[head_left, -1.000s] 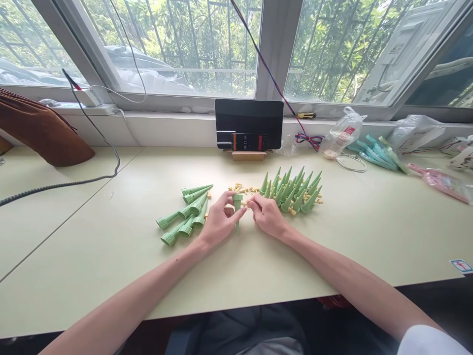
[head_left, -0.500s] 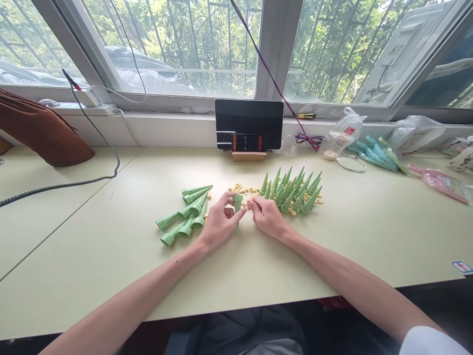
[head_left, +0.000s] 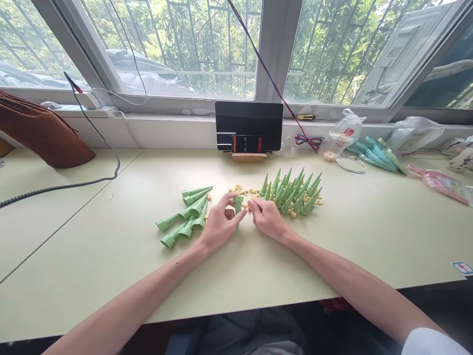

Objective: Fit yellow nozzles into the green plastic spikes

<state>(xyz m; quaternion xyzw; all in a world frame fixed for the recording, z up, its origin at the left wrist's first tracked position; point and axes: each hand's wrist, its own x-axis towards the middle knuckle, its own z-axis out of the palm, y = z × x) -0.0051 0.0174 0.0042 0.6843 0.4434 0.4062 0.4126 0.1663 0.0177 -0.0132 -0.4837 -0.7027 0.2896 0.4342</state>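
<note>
My left hand (head_left: 219, 220) is closed round a green plastic watering spike (head_left: 238, 203), wide collar up and tip down. A small yellow valve piece (head_left: 244, 207) sticks out of the spike's right side. My right hand (head_left: 268, 218) pinches the outer end of that yellow piece, its fingertips hiding part of it. Left of my left hand lies a loose pile of green spikes (head_left: 186, 223), open ends toward me. To the right of my right hand, many spikes with yellow valves (head_left: 291, 192) stand tips up. Small loose yellow valves (head_left: 238, 189) lie just beyond my hands.
A dark tablet (head_left: 249, 118) and a phone showing a timer (head_left: 249, 143) lean at the back on a cardboard stand (head_left: 248, 158). Bagged items (head_left: 342, 135) and a white cable (head_left: 351, 165) lie back right. A black cord (head_left: 74, 186) and brown bag (head_left: 48, 133) are at left.
Both hands stay almost where they were, still on the spike and its yellow valve. The whole view has shifted very slightly.
</note>
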